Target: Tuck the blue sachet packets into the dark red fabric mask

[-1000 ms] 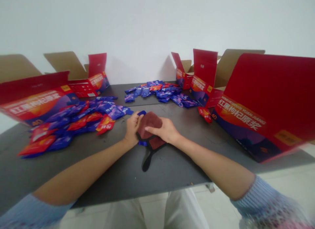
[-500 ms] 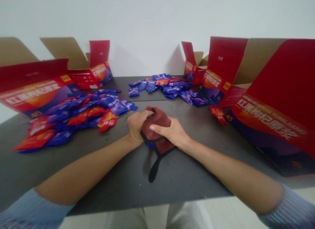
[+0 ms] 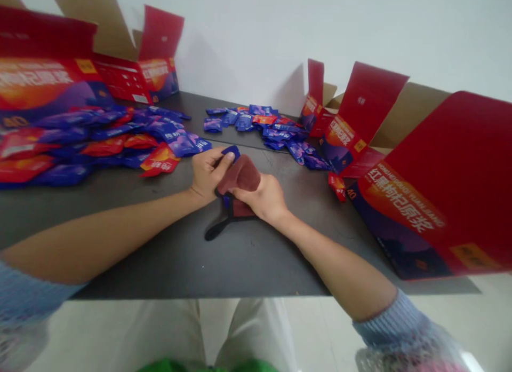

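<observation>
My right hand (image 3: 269,201) grasps the brown cloth (image 3: 245,174), its thumb bent in against the near part and the other fingers hidden behind the fabric; my left hand (image 3: 206,173), at the left edge of the cloth, pinches a blue packet (image 3: 233,150), thumb on top and fingers curled round it; the packet's upper end shows just beyond the cloth, and a bit of blue shows below the cloth too, though I cannot tell whether it is the same packet; a black loop (image 3: 216,231) trails from the cloth's black edging on the side nearest me, over the dark table (image 3: 248,265).

Left of the cloth, past my left hand, a heap of blue and red packets (image 3: 148,129) lies in front of a large red box (image 3: 44,89); a smaller-looking red box (image 3: 158,78) stands beyond that heap, to the far left of the cloth, flaps up; straight beyond the cloth, well apart from it, spreads a second scatter of packets (image 3: 276,133), mostly blue; right of the cloth, a lone red packet (image 3: 337,187) lies just beside the nearest of three red boxes (image 3: 400,212), which stand in a row running away from me, flaps raised.
</observation>
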`<state>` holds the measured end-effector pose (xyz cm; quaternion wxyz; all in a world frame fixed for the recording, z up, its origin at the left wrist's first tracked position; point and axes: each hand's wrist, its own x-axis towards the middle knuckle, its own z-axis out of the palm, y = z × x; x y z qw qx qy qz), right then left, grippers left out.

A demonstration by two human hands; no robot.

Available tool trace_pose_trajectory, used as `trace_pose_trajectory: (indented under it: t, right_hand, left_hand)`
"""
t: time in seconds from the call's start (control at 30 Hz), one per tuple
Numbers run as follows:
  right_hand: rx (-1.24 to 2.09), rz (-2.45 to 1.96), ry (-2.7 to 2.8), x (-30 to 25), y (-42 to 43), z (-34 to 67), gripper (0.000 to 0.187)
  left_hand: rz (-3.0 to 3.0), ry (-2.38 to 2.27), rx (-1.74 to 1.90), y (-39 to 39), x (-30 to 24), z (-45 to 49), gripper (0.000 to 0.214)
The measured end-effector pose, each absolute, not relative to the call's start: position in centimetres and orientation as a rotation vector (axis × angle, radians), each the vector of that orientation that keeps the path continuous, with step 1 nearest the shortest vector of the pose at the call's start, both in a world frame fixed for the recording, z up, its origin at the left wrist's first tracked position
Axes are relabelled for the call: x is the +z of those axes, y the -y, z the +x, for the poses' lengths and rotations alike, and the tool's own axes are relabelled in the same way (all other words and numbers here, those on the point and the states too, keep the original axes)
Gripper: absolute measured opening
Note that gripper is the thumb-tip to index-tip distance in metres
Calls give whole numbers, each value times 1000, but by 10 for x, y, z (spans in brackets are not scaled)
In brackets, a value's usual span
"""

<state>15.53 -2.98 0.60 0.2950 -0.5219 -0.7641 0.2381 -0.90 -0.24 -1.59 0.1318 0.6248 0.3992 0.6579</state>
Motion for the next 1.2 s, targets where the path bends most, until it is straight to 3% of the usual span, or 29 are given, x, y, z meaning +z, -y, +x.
trace_pose_trajectory:
  t: [0.33,0.53,0.8,0.93,1.03,1.17,1.2]
  right_hand:
    - [-62,-1501,2150,19,30,176,51]
    - [-301,-1264,2155,19,26,179,48]
    - [-1,-1261,2067,6,21,173,51]
    - [252,-1236,1989,1,18,174,46]
    - [300,-1208,1964,-3,18,174,44]
    - [265,-1230,2014,-6,23,170,43]
    - [239,-1249,2031,-6,25,169,43]
  left_hand:
    - [1841,-1118,1981,2,-14,2,49]
    - [2423,-1198,1848,4,0,-31,48]
    - [2166,-1324,1738,12,-4,-29,47]
    - [1813,-1156,1418,-3,-5,-32,50]
    - [1594,-1047,1197,-16,-11,-40,37]
    - [1278,-880,1120,-17,-20,-40,2]
    - [1195,-834,1126,-14,-19,-39,7]
